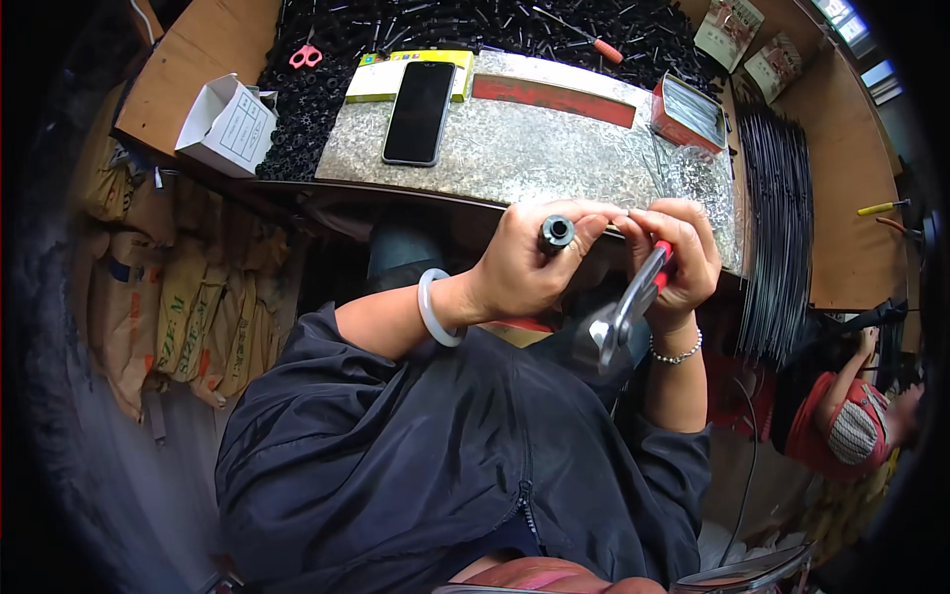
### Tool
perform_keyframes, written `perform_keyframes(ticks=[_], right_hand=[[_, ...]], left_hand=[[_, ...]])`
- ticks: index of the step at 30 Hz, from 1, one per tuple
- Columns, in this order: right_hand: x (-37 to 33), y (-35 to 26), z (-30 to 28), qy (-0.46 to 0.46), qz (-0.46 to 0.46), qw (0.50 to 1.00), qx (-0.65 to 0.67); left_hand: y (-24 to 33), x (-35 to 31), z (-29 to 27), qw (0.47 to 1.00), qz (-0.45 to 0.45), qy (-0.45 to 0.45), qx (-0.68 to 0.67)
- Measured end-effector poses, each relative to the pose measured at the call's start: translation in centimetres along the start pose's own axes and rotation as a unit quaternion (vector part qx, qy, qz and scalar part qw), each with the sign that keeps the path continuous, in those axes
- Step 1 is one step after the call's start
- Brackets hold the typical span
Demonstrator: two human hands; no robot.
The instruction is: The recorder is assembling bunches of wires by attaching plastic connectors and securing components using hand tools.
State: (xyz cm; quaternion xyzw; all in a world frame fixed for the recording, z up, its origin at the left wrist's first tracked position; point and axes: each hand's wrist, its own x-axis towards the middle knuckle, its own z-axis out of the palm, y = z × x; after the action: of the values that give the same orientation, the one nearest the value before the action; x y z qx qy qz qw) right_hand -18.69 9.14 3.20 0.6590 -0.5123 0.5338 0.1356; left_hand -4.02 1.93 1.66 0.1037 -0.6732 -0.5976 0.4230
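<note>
Above the near edge of the bench, my left hand [517, 265] is closed around a dark cylindrical part [557, 233], its round hollow end facing up. My right hand [696, 259] grips a pair of pliers [616, 325] with red handles, the metal head pointing down toward my body. The fingertips of both hands meet between the two; whatever they pinch there is too small to make out. Beyond them lies a speckled work board [554, 139] strewn with tiny metal pieces. A dark smartphone [420, 114] leans against a yellow box [368, 81] on it.
A red box [685, 114] of thin metal pins stands at the board's right. Long black rods [777, 188] hang over the bench edge. Black parts heap behind, with pink scissors [306, 56] and a red-handled tool [608, 49]. A white carton [233, 129] sits left; another person [841, 426] sits right.
</note>
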Motion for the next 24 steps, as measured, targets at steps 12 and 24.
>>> perform_keyframes(ticks=[12, 24], right_hand=[[-0.2, -2.7, 1.4, -0.03, -0.082, 0.996, 0.008], [-0.6, -3.4, 3.0, 0.023, -0.056, 0.997, 0.054]], left_hand=[[0.4, -0.5, -0.9, 0.999, -0.022, -0.023, 0.036], [0.1, -0.7, -0.8, 0.998, 0.033, -0.014, 0.044]])
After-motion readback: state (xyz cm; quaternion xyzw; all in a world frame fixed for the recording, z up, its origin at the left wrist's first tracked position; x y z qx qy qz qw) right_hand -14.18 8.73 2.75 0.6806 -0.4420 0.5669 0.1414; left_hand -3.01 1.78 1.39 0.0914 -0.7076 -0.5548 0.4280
